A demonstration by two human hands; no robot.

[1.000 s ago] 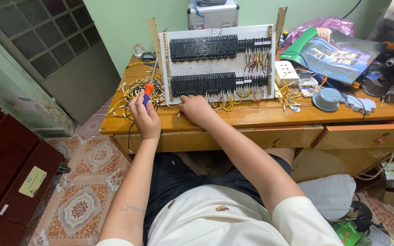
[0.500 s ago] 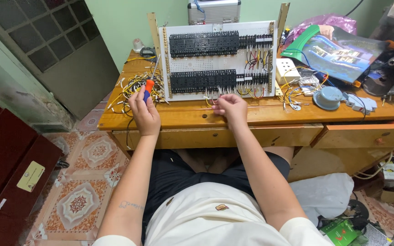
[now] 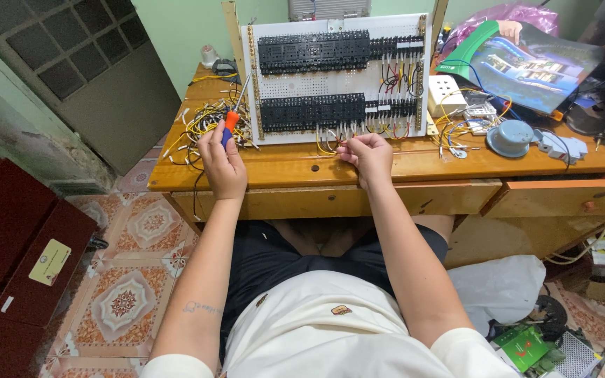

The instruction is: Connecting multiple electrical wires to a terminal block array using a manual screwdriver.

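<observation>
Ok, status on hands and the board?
Left hand gripping screwdriver, tip up. Right hand pinching wires under board. Loose wire pile beside left.

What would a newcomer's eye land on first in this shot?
The white wiring board with black terminal rows, propped upright at the back of the wooden desk. Then the left hand holding a screwdriver upright, and the right hand pinching wires at the board's lower edge.

Hands: two, left hand (image 3: 222, 162) and right hand (image 3: 369, 155)
Screwdrivers: one screwdriver (image 3: 231, 116)
Wiring boards: one board (image 3: 337, 77)
Black terminal rows: two
Round grey caps: one cap (image 3: 510, 137)
White socket boxes: one box (image 3: 446, 96)
</observation>
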